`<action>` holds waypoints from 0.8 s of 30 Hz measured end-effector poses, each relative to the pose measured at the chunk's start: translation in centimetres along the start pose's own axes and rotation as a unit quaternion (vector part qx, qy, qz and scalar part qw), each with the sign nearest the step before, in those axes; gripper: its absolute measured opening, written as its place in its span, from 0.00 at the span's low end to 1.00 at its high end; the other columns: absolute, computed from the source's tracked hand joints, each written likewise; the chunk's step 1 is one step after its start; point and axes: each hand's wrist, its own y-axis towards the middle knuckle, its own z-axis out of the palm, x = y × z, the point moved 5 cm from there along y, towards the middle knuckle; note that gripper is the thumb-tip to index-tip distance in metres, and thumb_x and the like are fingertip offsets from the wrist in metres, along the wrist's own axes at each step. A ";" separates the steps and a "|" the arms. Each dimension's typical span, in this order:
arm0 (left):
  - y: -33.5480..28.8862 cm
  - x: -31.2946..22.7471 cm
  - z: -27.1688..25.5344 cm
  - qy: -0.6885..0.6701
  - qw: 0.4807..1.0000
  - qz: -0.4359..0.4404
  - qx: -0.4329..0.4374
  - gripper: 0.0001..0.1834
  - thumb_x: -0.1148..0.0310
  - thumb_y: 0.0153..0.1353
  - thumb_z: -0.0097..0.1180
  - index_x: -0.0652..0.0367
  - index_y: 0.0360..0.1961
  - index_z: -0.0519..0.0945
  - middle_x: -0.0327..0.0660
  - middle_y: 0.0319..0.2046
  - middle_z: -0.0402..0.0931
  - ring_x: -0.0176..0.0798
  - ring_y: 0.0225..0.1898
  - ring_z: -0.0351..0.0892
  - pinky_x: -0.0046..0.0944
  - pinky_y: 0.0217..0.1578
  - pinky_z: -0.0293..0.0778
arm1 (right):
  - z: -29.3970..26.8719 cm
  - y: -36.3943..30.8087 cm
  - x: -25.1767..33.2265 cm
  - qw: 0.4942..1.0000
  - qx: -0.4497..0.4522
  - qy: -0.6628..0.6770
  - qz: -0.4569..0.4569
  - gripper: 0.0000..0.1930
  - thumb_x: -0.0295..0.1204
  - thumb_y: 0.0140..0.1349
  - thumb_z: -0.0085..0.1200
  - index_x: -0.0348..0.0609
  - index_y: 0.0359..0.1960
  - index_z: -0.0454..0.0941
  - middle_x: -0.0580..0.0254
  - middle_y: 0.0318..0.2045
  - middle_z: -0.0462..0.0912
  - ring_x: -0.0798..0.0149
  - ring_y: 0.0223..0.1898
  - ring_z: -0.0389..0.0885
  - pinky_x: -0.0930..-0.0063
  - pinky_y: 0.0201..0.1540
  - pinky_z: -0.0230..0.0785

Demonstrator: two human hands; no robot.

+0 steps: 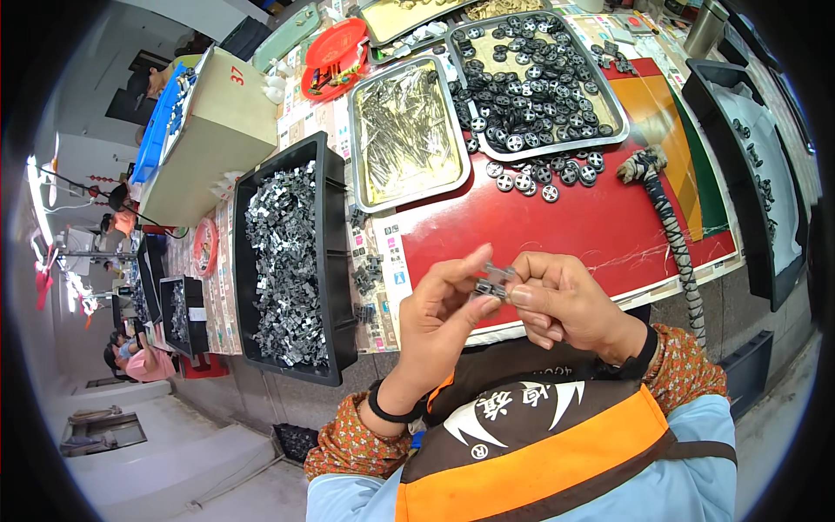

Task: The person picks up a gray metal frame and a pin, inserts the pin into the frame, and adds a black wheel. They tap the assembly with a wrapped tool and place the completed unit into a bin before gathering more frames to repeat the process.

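Above the near edge of a red board (487, 217), both my hands meet at a small grey plastic part (494, 277) with stubby arms. My left hand (442, 304) pinches it between thumb and fingers from the left. From the right, my right hand (570, 300) is closed at the part's other side, its fingertips curled; whether they also grip something smaller is hidden. Beyond lie a tray (619, 130) of small black toy wheels with silver spokes and a tray (365, 202) of thin metal pins. Several loose wheels (550, 193) rest on the board.
At my left stands a deep black bin (335, 235) full of similar grey and black parts. A cloth-wrapped stick (674, 230) lies across the board's right side. Another black bin (739, 174) holds a few pieces at far right. A red plate (337, 52) sits farther back.
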 end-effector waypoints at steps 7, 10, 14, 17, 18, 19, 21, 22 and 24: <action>-0.3 1.9 0.3 0.046 0.999 0.003 -0.024 0.27 0.84 0.70 0.59 0.66 0.70 0.71 0.49 0.53 0.84 0.36 0.52 0.86 0.36 0.52 0.86 | -0.5 0.1 -0.3 0.996 -0.069 -0.062 0.017 0.10 0.31 0.77 0.57 0.37 0.44 0.73 0.70 0.21 0.76 0.77 0.16 0.74 0.80 0.20 0.71; 0.2 1.7 0.4 -0.009 1.000 -0.014 -0.026 0.27 0.83 0.71 0.59 0.65 0.70 0.71 0.49 0.51 0.85 0.35 0.52 0.86 0.35 0.51 0.86 | -0.4 0.2 -0.1 0.996 -0.071 -0.048 0.009 0.09 0.30 0.76 0.58 0.38 0.44 0.73 0.69 0.23 0.78 0.76 0.20 0.78 0.80 0.23 0.75; 0.3 2.0 0.3 -0.008 0.998 -0.039 -0.040 0.28 0.81 0.71 0.60 0.64 0.71 0.69 0.47 0.49 0.85 0.36 0.50 0.88 0.34 0.46 0.87 | -1.3 -0.6 0.7 0.985 -0.090 -0.147 -0.028 0.08 0.30 0.75 0.59 0.40 0.45 0.74 0.70 0.27 0.81 0.77 0.26 0.80 0.83 0.26 0.75; 0.2 2.5 0.4 -0.028 0.997 -0.057 -0.051 0.28 0.81 0.71 0.61 0.64 0.70 0.69 0.47 0.48 0.85 0.38 0.50 0.89 0.34 0.45 0.88 | -2.3 -1.2 0.3 0.976 -0.105 -0.193 -0.007 0.07 0.30 0.74 0.59 0.41 0.44 0.76 0.71 0.28 0.81 0.79 0.26 0.80 0.85 0.26 0.73; 0.0 2.8 0.5 -0.028 0.996 -0.061 -0.053 0.28 0.81 0.71 0.61 0.64 0.70 0.69 0.47 0.48 0.85 0.39 0.49 0.89 0.34 0.44 0.88 | -2.5 -1.3 0.0 0.975 -0.117 -0.189 0.000 0.06 0.30 0.74 0.59 0.42 0.44 0.77 0.71 0.27 0.81 0.80 0.25 0.79 0.85 0.25 0.72; 0.0 2.9 0.6 -0.029 0.996 -0.062 -0.053 0.28 0.81 0.71 0.61 0.64 0.70 0.69 0.47 0.48 0.85 0.39 0.49 0.89 0.34 0.44 0.88 | -2.5 -1.2 -0.2 0.975 -0.118 -0.189 0.000 0.06 0.30 0.74 0.59 0.42 0.44 0.77 0.71 0.27 0.81 0.80 0.25 0.79 0.85 0.25 0.72; -0.1 3.3 1.1 -0.063 0.994 -0.070 -0.047 0.27 0.81 0.71 0.60 0.64 0.69 0.69 0.47 0.48 0.85 0.37 0.49 0.89 0.34 0.46 0.88 | -2.2 -1.1 -0.7 0.978 -0.128 -0.163 -0.007 0.06 0.31 0.74 0.59 0.42 0.41 0.78 0.71 0.26 0.81 0.81 0.23 0.78 0.86 0.23 0.70; -0.1 3.4 1.2 -0.063 0.994 -0.070 -0.047 0.27 0.81 0.71 0.60 0.64 0.69 0.69 0.47 0.48 0.85 0.37 0.49 0.89 0.34 0.46 0.88 | -2.2 -1.0 -0.9 0.978 -0.128 -0.163 -0.006 0.06 0.31 0.74 0.59 0.42 0.41 0.78 0.71 0.26 0.81 0.81 0.23 0.78 0.86 0.23 0.70; -0.2 3.4 1.2 -0.044 0.996 -0.064 -0.048 0.27 0.82 0.71 0.60 0.63 0.69 0.69 0.46 0.47 0.85 0.36 0.49 0.88 0.33 0.48 0.87 | -2.3 -1.0 -1.2 0.979 -0.143 -0.147 -0.006 0.06 0.31 0.74 0.59 0.42 0.41 0.79 0.71 0.26 0.81 0.81 0.22 0.77 0.86 0.22 0.69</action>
